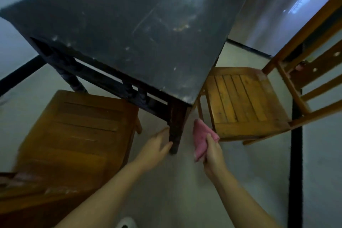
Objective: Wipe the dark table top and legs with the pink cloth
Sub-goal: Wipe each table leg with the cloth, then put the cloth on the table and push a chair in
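Observation:
The dark square table top (129,24) fills the upper middle of the head view, scuffed and marked with pale spots. Its nearest leg (175,126) stands straight down from the corner closest to me. My left hand (155,150) reaches low beside that leg, fingers apart, fingertips touching its lower left side. My right hand (212,155) holds the folded pink cloth (200,140) just to the right of the leg, a small gap away from it.
A wooden chair (70,135) stands close on the left and another wooden chair (246,98) on the right, both flanking the leg. Pale floor lies between them. A dark strip (296,153) runs along the floor at right. A third chair back shows behind the table.

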Action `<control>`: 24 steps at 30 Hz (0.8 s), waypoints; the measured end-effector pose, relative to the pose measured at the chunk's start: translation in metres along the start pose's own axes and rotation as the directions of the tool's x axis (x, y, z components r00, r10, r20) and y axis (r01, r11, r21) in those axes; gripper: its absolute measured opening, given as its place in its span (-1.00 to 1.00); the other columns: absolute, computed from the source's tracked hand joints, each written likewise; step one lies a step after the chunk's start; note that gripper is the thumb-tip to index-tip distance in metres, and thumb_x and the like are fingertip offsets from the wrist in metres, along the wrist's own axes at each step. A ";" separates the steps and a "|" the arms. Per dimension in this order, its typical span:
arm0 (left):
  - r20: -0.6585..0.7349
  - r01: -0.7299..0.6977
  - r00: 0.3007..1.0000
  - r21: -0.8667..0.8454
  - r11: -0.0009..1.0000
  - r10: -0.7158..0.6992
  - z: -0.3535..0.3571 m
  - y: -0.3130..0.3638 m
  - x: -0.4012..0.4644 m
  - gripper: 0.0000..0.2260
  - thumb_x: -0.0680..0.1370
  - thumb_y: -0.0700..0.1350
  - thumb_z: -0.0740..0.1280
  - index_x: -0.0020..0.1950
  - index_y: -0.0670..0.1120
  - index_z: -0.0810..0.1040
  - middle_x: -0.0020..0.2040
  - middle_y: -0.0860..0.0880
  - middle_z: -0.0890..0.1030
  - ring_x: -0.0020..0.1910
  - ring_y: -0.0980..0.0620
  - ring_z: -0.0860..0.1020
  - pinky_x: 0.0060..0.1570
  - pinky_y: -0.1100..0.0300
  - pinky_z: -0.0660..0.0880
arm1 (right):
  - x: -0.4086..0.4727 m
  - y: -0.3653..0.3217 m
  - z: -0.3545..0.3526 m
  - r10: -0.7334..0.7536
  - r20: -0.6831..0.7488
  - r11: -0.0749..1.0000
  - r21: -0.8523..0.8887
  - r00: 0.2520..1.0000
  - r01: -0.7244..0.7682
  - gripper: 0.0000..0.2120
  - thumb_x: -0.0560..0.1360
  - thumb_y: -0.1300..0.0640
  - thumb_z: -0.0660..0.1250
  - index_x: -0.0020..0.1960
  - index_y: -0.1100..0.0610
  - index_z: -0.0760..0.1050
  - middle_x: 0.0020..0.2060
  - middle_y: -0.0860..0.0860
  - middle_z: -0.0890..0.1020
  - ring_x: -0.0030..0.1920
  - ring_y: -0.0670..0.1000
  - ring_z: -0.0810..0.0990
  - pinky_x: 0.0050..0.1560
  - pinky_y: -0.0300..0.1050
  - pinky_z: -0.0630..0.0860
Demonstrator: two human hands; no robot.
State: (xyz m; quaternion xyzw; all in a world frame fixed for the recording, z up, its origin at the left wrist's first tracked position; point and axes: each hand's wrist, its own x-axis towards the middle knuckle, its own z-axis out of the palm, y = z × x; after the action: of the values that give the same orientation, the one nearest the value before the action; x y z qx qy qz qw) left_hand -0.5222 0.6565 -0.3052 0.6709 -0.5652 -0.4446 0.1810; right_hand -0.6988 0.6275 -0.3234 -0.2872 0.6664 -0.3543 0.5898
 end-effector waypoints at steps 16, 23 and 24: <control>-0.395 -0.145 0.840 0.498 0.855 0.372 -0.155 0.119 0.047 -0.70 0.58 -0.04 0.18 0.29 -0.07 0.43 0.18 -0.03 0.48 0.18 0.01 0.41 0.18 0.10 0.34 | -0.004 -0.252 0.068 -0.590 0.486 0.501 -0.406 0.645 0.764 -0.61 0.62 0.12 0.05 0.40 -0.16 0.32 0.39 -0.19 0.36 0.41 -0.15 0.29 0.39 -0.04 0.31; -0.397 -0.036 0.837 0.646 0.762 0.377 -0.147 0.066 0.077 -0.65 0.58 -0.04 0.17 0.36 -0.06 0.38 0.34 -0.12 0.38 0.35 -0.07 0.30 0.38 -0.02 0.12 | 0.043 -0.203 0.103 -0.414 0.633 -0.192 -0.764 0.655 0.617 -0.50 0.59 -0.07 0.10 0.49 0.00 0.13 0.52 0.06 0.09 0.51 0.10 0.03 0.50 0.11 -0.02; -0.406 -0.047 0.826 0.644 0.764 0.392 -0.146 0.064 0.078 -0.65 0.57 -0.05 0.18 0.35 -0.07 0.39 0.33 -0.13 0.39 0.34 -0.08 0.31 0.38 -0.03 0.12 | 0.043 -0.203 0.104 -0.421 0.630 -0.182 -0.764 0.653 0.619 -0.48 0.58 -0.11 0.09 0.50 0.00 0.11 0.52 0.05 0.07 0.51 0.09 0.01 0.50 0.11 -0.07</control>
State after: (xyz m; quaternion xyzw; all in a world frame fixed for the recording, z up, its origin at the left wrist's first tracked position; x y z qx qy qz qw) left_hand -0.4458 0.5285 -0.2094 0.7125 -0.6845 -0.0159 0.1536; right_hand -0.6092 0.4606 -0.1893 -0.8660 0.4911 -0.0112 0.0933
